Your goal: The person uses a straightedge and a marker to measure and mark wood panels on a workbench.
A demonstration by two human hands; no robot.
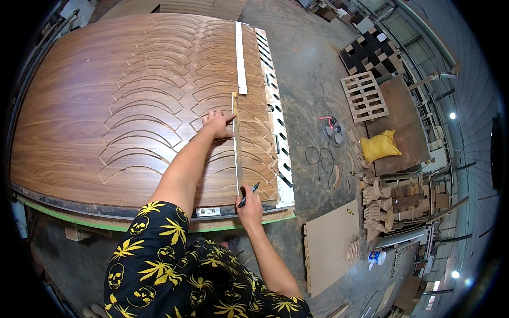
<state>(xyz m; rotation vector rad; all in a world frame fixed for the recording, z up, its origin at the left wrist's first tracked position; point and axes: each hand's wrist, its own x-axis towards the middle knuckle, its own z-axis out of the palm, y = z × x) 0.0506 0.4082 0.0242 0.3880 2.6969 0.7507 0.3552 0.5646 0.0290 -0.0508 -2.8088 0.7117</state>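
Workshop interior: grey concrete floor, dusty. Right of the tabletop: wooden pallet, yellow sack on a brown board, stacked turned wood parts, pale board flat on floor, black cables. Ceiling lamps lit at far right.

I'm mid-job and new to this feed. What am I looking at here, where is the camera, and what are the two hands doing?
One picture, from a fisheye camera on a person's head looking down, so straight edges bend. No machine: two bare hands. The big wood panel lies flat, cut with curved, scale-like shapes. The left hand presses a long straightedge onto it. The right hand holds a pen at the straightedge's near end. A white strip lies farther up the panel. Right of it on the floor: a yellow sack, a pallet and stacked wood parts.
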